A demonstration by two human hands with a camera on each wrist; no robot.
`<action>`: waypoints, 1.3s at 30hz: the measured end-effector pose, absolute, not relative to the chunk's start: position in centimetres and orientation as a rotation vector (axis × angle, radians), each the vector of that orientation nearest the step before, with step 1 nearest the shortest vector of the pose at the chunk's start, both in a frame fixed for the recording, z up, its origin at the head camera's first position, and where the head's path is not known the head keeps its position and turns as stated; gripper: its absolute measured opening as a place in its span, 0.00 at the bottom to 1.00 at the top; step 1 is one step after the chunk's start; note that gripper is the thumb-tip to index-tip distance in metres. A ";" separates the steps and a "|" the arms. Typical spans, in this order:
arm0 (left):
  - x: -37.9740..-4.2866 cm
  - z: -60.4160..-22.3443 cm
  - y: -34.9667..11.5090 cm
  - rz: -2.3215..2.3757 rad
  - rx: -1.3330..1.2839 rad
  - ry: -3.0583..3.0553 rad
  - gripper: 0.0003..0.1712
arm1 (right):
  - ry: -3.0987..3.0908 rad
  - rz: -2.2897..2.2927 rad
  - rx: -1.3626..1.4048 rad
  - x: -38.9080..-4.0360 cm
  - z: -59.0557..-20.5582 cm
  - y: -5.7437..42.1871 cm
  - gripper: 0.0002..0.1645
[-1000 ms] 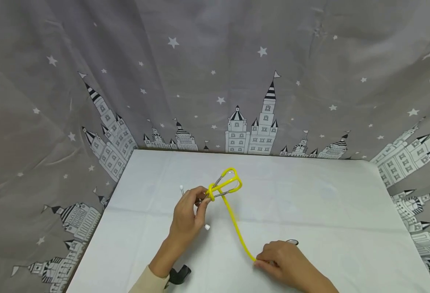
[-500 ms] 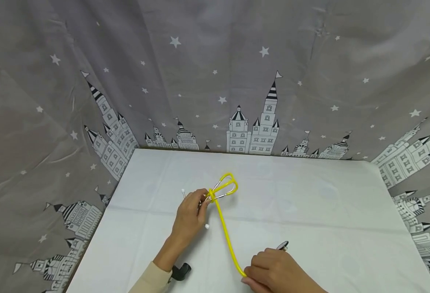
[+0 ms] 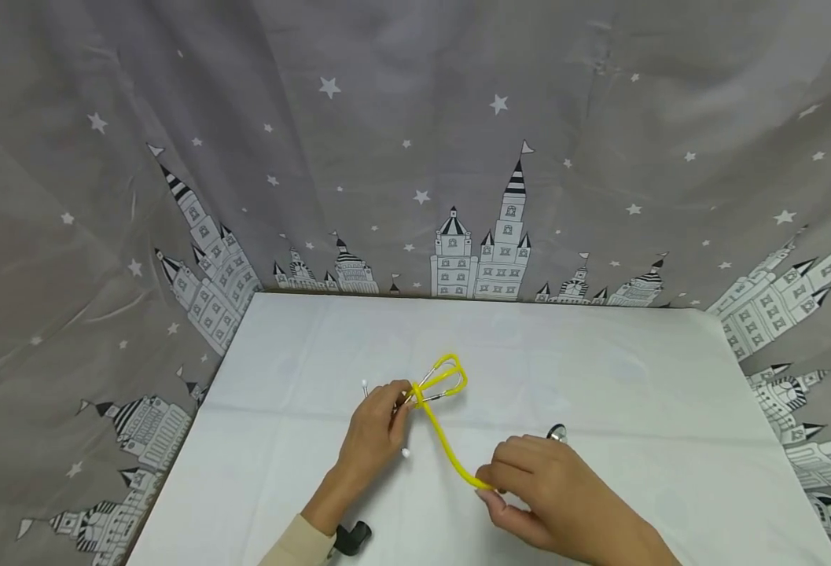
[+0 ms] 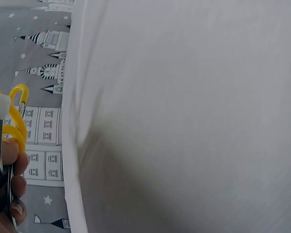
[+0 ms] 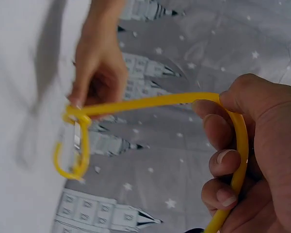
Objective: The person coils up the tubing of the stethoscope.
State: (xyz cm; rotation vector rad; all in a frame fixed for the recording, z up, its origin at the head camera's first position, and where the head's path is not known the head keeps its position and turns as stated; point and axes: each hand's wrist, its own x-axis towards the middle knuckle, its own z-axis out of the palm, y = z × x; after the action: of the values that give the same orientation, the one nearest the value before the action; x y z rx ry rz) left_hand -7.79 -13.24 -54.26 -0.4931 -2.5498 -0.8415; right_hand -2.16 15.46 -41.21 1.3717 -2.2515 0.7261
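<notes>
A stethoscope with yellow tubing (image 3: 452,452) and metal ear tubes is stretched between the two hands. My left hand (image 3: 371,428) grips the ear tubes, and the yellow tubing is wound around them just ahead of its fingertips. White ear tips (image 3: 406,453) stick out on either side of that hand. Beyond the wrap, the yellow fork (image 3: 461,377) forms a loop. In my right hand (image 3: 546,491) the free length of tubing is pinched at the thumb and runs on through the curled fingers (image 5: 216,131). The silver chest piece (image 3: 557,432) shows just behind the right hand's knuckles.
A white cloth (image 3: 634,377) covers the table, with its far edge against a grey curtain (image 3: 387,157) printed with castles and stars. A black device (image 3: 352,538) is strapped at the left wrist beside a beige sleeve (image 3: 300,542).
The right hand pulled the tubing toward the near edge, then came back up and away, slackening it into a curve. The tubing now leaves right at the wrap. The left hand moved slightly right and nearer.
</notes>
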 end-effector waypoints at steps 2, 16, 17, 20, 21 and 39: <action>-7.5 -54.4 -13.1 -0.836 -0.512 -2.559 0.17 | -2.245 0.759 1.353 -3.2 -40.4 15.5 0.07; -5.6 -54.7 -11.2 -0.840 -0.630 -2.616 0.16 | -2.301 0.711 1.286 -7.3 -37.9 15.5 0.12; -5.4 -54.8 -11.0 -0.843 -0.647 -2.622 0.16 | -2.307 0.714 1.277 -7.6 -37.9 15.6 0.11; -5.0 -55.0 -10.5 -0.849 -0.682 -2.641 0.16 | -2.323 0.715 1.250 -8.4 -38.1 15.7 0.09; -4.9 -55.1 -10.3 -0.854 -0.687 -2.647 0.16 | -2.322 0.714 1.244 -8.7 -38.2 15.7 0.08; -3.2 -54.4 -8.9 -0.858 -1.081 -2.588 0.11 | -2.502 0.867 1.050 -13.1 -41.5 16.6 0.07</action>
State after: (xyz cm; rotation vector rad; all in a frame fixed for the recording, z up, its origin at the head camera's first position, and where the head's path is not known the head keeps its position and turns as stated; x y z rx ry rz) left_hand -3.17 -8.85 -54.37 -1.0810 -2.5879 -0.8583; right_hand -13.11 16.62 -41.51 1.0504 -2.5021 0.8675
